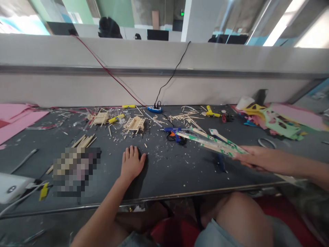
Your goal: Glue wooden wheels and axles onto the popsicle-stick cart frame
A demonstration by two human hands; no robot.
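My left hand [132, 163] lies flat on the dark table, fingers stretched out, holding nothing. On the right, my right hand [253, 157] is wrapped round several packets of wrapped disposable chopsticks [218, 143], clear sleeves with green and panda print. Their far ends fan out over the table towards a blue glue gun [172, 130]. Beyond my left hand stands a small structure of glued wooden sticks [135, 124]. A second stick structure [99, 118] sits farther left. Loose bare sticks [83, 141] lie in a bundle left of my left hand.
A blue power strip [154, 109] with cables stands by the partition. Cut sticks [186, 118] and scraps litter the table. Yellow tubes [117, 118] lie about. Coloured sheets [280, 120] pile up at right, pink sheets [20, 120] at left. A white power bank [12, 188] is at lower left.
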